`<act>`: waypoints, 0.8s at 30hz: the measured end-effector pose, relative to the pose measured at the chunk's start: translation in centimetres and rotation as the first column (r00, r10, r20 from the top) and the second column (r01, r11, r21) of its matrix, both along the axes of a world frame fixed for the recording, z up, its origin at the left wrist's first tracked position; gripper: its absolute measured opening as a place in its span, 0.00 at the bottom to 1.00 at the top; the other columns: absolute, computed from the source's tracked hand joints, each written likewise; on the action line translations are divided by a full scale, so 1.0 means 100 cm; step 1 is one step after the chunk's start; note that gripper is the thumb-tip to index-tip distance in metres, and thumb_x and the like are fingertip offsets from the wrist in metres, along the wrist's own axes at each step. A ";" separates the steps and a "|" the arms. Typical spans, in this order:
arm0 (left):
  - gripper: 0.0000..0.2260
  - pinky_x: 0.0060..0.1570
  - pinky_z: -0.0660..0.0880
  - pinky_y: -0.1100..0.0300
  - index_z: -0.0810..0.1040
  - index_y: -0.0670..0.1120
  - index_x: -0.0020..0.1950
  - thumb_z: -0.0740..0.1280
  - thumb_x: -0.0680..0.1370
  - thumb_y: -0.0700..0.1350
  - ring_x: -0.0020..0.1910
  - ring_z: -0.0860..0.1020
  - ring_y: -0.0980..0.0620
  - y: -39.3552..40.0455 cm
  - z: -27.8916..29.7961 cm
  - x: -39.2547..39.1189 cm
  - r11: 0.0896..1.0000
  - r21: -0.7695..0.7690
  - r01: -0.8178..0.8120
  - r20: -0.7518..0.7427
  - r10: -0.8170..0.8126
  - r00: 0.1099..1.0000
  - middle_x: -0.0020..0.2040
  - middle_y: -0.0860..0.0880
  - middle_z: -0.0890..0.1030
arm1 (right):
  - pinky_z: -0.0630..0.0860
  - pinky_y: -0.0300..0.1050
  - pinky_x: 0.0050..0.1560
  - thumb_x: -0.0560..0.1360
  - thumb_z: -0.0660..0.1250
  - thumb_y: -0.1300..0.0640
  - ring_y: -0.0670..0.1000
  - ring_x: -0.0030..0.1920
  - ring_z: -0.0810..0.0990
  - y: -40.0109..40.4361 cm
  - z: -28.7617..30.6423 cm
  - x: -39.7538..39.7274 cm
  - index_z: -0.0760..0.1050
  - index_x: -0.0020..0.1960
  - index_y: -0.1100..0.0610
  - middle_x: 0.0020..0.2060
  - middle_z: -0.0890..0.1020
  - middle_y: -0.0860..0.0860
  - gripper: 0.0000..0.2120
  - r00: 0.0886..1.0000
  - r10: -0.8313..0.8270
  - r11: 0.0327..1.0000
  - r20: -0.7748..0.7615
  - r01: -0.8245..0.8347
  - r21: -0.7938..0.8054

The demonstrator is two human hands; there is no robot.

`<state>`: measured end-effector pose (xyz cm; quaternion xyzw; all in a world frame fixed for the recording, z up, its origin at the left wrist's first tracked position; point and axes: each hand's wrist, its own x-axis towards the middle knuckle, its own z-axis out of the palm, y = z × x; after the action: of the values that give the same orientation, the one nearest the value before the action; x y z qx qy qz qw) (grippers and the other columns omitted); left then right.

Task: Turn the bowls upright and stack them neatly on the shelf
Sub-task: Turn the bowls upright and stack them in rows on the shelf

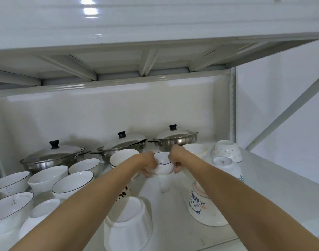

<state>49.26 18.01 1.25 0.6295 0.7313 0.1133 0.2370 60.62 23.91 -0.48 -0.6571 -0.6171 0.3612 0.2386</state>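
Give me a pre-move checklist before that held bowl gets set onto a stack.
1. Both hands hold the small black-rimmed bowl, left hand and right hand: ok.
2. Held bowl upright, mouth up: ok.
3. Bowl lifted off the shelf: cannot tell.
4. Upright black-rimmed bowl to the left open to stack into: ok.
5. All bowls upright: not ok; the bear bowl and ribbed white bowl are upside down.

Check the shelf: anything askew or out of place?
Yes. The middle pot's lid sits tilted, not seated on its pot. Several bowls are upside down: the ribbed white bowl, the bear bowl and the dotted bowl. Nothing looks spilled or broken.
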 end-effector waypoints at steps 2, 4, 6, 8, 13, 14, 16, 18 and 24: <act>0.07 0.38 0.76 0.62 0.68 0.43 0.41 0.56 0.79 0.37 0.36 0.83 0.47 -0.004 0.011 0.003 0.998 0.013 0.055 -0.180 -0.051 0.982 0.32 0.49 0.82 | 0.76 0.45 0.39 0.76 0.58 0.65 0.57 0.42 0.81 -0.008 0.005 0.002 0.65 0.36 0.59 0.51 0.83 0.58 0.11 0.986 0.007 0.992 0.166 -0.027 0.120; 0.10 0.42 0.76 0.59 0.67 0.43 0.37 0.56 0.79 0.39 0.31 0.80 0.49 -0.008 0.020 0.006 0.994 0.040 0.104 -0.297 -0.087 0.951 0.27 0.49 0.79 | 0.73 0.45 0.35 0.75 0.58 0.66 0.59 0.50 0.82 -0.014 0.014 0.004 0.66 0.37 0.60 0.49 0.81 0.57 0.08 0.957 0.013 0.961 0.289 -0.092 0.261; 0.10 0.39 0.77 0.58 0.67 0.44 0.36 0.56 0.78 0.39 0.27 0.79 0.50 -0.005 0.025 0.009 0.988 0.110 0.111 -0.343 -0.067 0.937 0.29 0.47 0.78 | 0.71 0.44 0.38 0.74 0.60 0.66 0.59 0.55 0.80 -0.014 0.021 0.007 0.72 0.44 0.62 0.51 0.80 0.58 0.03 0.937 0.005 0.931 0.349 -0.132 0.341; 0.09 0.32 0.79 0.59 0.69 0.43 0.36 0.56 0.76 0.37 0.28 0.82 0.48 0.002 0.024 0.014 0.973 0.209 0.103 -0.321 -0.032 0.947 0.29 0.44 0.79 | 0.70 0.44 0.39 0.74 0.62 0.64 0.59 0.55 0.81 -0.013 0.025 0.012 0.68 0.39 0.60 0.53 0.81 0.59 0.06 0.925 0.001 0.909 0.380 -0.159 0.386; 0.10 0.49 0.81 0.46 0.76 0.36 0.55 0.58 0.79 0.37 0.42 0.83 0.40 0.016 0.017 0.036 0.970 0.241 0.037 0.087 -0.060 0.994 0.49 0.36 0.81 | 0.75 0.45 0.34 0.76 0.62 0.66 0.58 0.47 0.83 0.000 0.025 0.030 0.66 0.40 0.59 0.49 0.82 0.57 0.08 0.946 -0.009 0.912 0.323 -0.125 0.390; 0.10 0.50 0.81 0.47 0.76 0.36 0.56 0.59 0.80 0.37 0.40 0.82 0.42 0.019 0.016 0.040 0.972 0.233 0.024 0.155 -0.061 0.986 0.48 0.37 0.80 | 0.75 0.44 0.32 0.75 0.62 0.68 0.55 0.40 0.83 0.005 0.027 0.037 0.66 0.40 0.59 0.46 0.81 0.56 0.08 0.954 -0.023 0.915 0.300 -0.100 0.391; 0.07 0.51 0.79 0.48 0.77 0.37 0.53 0.62 0.79 0.38 0.40 0.80 0.43 0.025 0.017 0.051 0.971 0.238 0.006 0.245 -0.066 0.967 0.45 0.39 0.78 | 0.69 0.40 0.24 0.73 0.64 0.70 0.50 0.28 0.75 0.012 0.030 0.053 0.64 0.36 0.58 0.36 0.78 0.53 0.13 0.967 -0.063 0.912 0.246 -0.044 0.408; 0.04 0.53 0.79 0.48 0.77 0.38 0.48 0.63 0.78 0.37 0.38 0.79 0.43 0.035 0.021 0.067 0.972 0.236 -0.015 0.338 -0.067 0.939 0.43 0.39 0.78 | 0.65 0.38 0.22 0.72 0.63 0.70 0.48 0.26 0.72 0.019 0.034 0.073 0.63 0.33 0.57 0.30 0.73 0.52 0.14 0.977 -0.091 0.909 0.193 0.002 0.416; 0.05 0.38 0.79 0.63 0.76 0.38 0.49 0.62 0.80 0.38 0.35 0.78 0.51 0.068 0.025 0.129 0.980 0.199 0.017 0.560 -0.128 0.819 0.41 0.41 0.79 | 0.74 0.43 0.40 0.74 0.61 0.65 0.56 0.40 0.77 0.045 0.035 0.140 0.68 0.38 0.61 0.38 0.75 0.56 0.06 0.971 -0.199 0.886 0.135 0.120 0.448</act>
<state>62.12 24.84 3.72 0.6135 0.5887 0.3544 0.3892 74.66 28.41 3.05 -0.6650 -0.6446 0.1332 0.3529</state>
